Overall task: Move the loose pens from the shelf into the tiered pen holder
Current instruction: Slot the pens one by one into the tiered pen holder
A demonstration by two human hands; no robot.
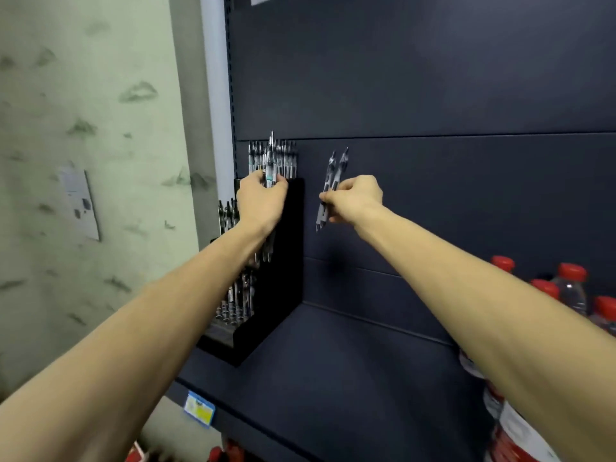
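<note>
A black tiered pen holder (283, 261) stands at the left end of the dark shelf (333, 378), with several clear-bodied pens in its top, middle and lower rows. My left hand (261, 203) is at the holder's top tier, fingers closed on a pen (270, 158) that stands upright among the back row. My right hand (355, 198) hovers to the right of the holder, above the shelf, and pinches two pens (331, 185) that tilt with their tips up and to the right.
Clear bottles with red caps (570, 288) stand at the shelf's right end. A blue and yellow price tag (199, 407) hangs on the front edge. The dark back panel (433, 95) rises behind; a pale green wall (83, 161) lies left.
</note>
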